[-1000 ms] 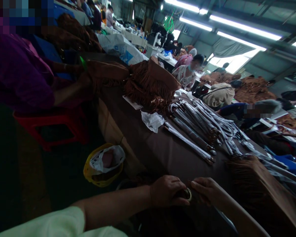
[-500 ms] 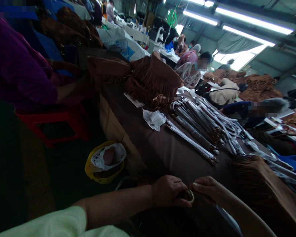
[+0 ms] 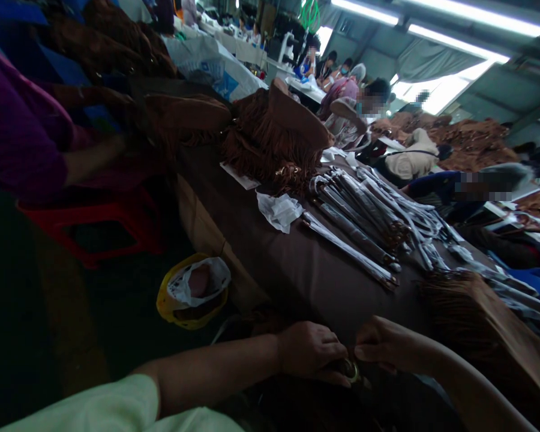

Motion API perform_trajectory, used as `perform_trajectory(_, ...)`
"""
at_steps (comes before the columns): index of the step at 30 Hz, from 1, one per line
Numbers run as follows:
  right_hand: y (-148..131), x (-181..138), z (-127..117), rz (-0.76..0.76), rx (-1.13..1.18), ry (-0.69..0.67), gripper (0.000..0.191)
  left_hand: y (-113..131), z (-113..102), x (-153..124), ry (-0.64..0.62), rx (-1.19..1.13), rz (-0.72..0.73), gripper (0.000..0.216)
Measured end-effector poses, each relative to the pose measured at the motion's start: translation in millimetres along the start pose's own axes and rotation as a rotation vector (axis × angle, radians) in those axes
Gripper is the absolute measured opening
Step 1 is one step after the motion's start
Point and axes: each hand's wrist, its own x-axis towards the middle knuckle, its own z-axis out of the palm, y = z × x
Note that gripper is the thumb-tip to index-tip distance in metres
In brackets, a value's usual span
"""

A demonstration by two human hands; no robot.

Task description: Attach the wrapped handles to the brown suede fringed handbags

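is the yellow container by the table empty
Not empty: a white plastic bag sits inside the container, a brownish item showing in its opening.

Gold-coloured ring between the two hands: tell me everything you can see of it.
The gold-coloured, metal-looking ring shows as a smooth, shiny curve, with its far-right arc uncovered and part of the rest hidden by fingers. The person's bare left hand appears to hold it between thumb and fingers. The bare right hand is curled close by, above and to its right; whether that hand touches it cannot be told. It is too dark below to see what the ring is attached to, if anything.
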Motion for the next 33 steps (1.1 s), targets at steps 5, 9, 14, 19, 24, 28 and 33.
perform_trajectory(5,2,-5,5,0.011,0.061,-0.01,0.052,3,-4,-1,0.005,-0.018,-0.05,0.046)
perform_trajectory(9,7,-12,17,0.017,0.117,0.054,0.056,8,-5,-1,0.01,-0.071,-0.095,0.041)
perform_trajectory(14,21,-16,44,0.053,0.28,0.171,0.054,9,-8,-3,0.003,-0.128,-0.153,0.042)
perform_trajectory(19,22,-14,58,0.095,0.343,0.275,0.058,15,-18,-2,-0.05,-0.228,-0.207,0.036)
perform_trajectory(24,4,-20,51,0.077,0.266,0.281,0.057,38,-23,11,-0.125,-0.086,-0.443,0.039)
perform_trajectory(28,-25,-27,57,0.172,-0.086,0.399,0.045,51,-21,25,-0.239,0.044,-0.581,0.029)
perform_trajectory(33,-50,-25,89,0.316,-0.728,0.634,0.028,56,-17,34,-0.404,0.092,-0.547,0.022)
